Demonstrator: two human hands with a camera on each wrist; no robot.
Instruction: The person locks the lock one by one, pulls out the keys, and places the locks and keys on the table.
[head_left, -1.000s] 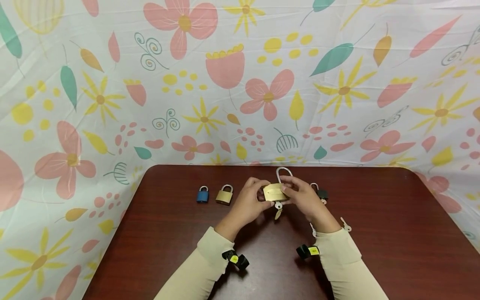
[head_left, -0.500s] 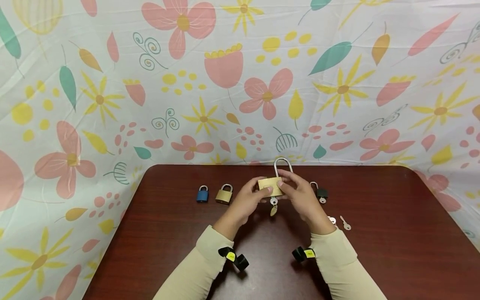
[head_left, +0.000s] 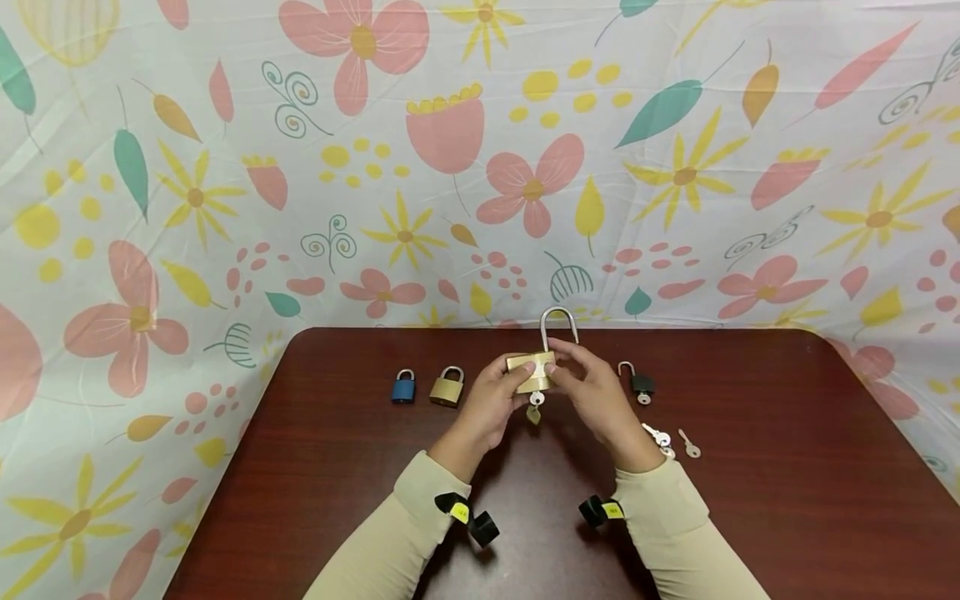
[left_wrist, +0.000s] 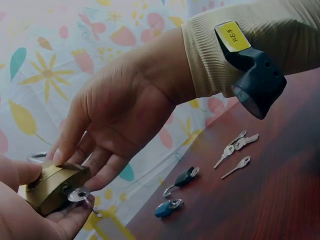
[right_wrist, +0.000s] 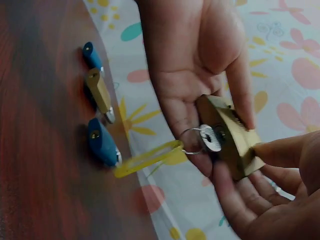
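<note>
Both hands hold a large brass padlock above the table. Its steel shackle stands up, with one leg free of the body. A key sits in the keyhole underneath, and a yellow tag hangs from it on a ring. The left hand grips the padlock's left side, thumb across the front. On the other side, the right hand pinches it, thumb on the face and fingers behind. Fingers hide part of the body in the head view.
A small blue padlock and a brass padlock stand left of the hands. To the right lie a black padlock and several loose keys. Another blue padlock shows in the wrist views. A floral cloth hangs behind the table.
Both hands have carried the brass padlock a little left and slightly up in the head view. The left thumb has moved onto its face. The loose keys beside the right forearm show more fully.
</note>
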